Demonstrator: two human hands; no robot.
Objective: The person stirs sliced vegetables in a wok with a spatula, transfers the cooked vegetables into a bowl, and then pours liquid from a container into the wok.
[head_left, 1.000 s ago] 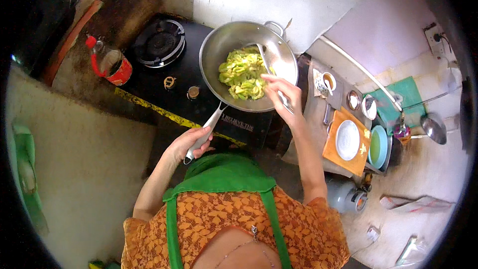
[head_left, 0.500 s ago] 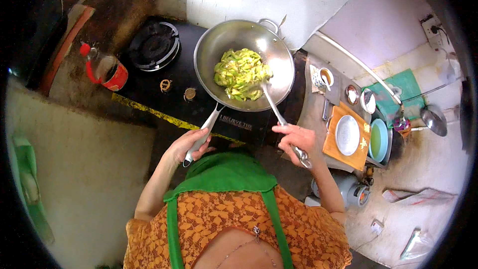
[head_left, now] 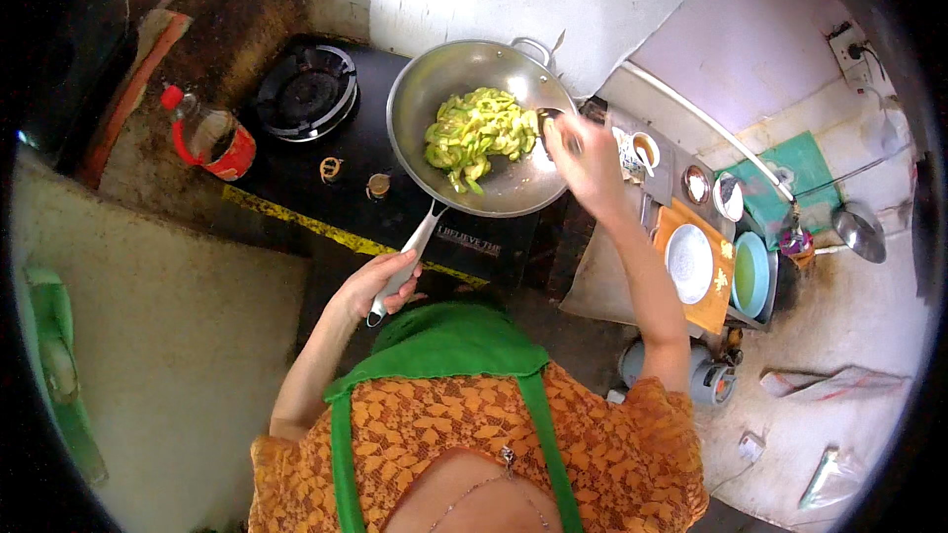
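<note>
My left hand (head_left: 380,283) is closed around the pale handle (head_left: 423,234) of a large steel wok (head_left: 410,138), which sits on the black stove. Sliced green vegetable pieces (head_left: 481,133) lie heaped in the middle of the wok. Over the wok's right rim, my right hand (head_left: 585,163) is closed and slightly blurred by motion. A long-handled metal spatula is in it, mostly hidden by the hand, and only a dark bit shows near the fingertips beside the vegetables.
Left of the wok are a bare burner (head_left: 306,91) and a red-capped bottle (head_left: 212,138). On the right counter, a white plate (head_left: 688,264) rests on a wooden board (head_left: 709,314), with a light-blue basin (head_left: 750,276) and a small bowl with a spoon (head_left: 645,150) nearby. Below stands a gas cylinder (head_left: 691,373).
My right hand has moved up and away from me, from in front of the counter to the wok's right rim. The heaped vegetables have shifted slightly. My left hand keeps its hold.
</note>
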